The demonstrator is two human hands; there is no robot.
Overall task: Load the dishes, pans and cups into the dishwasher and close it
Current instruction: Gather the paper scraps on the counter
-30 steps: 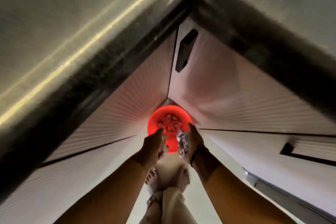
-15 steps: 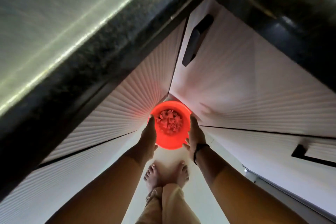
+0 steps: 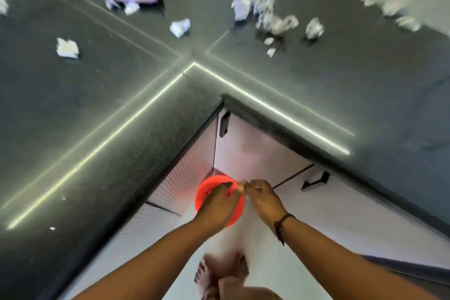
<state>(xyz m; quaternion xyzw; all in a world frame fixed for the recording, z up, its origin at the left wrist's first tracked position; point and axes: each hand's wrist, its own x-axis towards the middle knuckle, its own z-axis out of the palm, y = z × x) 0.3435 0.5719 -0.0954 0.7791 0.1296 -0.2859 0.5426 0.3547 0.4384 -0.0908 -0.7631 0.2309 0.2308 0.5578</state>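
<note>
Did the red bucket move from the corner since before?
No. The red bucket still sits on the floor at the foot of the cabinet corner; only the camera tilted up.

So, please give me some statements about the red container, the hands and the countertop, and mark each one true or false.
1. The red container sits low in the corner where the two cabinet runs meet. True.
2. Crumpled paper scraps lie scattered on the dark countertop. True.
3. The left hand rests flat on the countertop. False: it is over the red container, below counter level.
4. The right hand wears a thick glove. False: it is bare, with a dark wristband.
5. A cabinet door stands wide open. False: the white cabinet fronts look shut.
</note>
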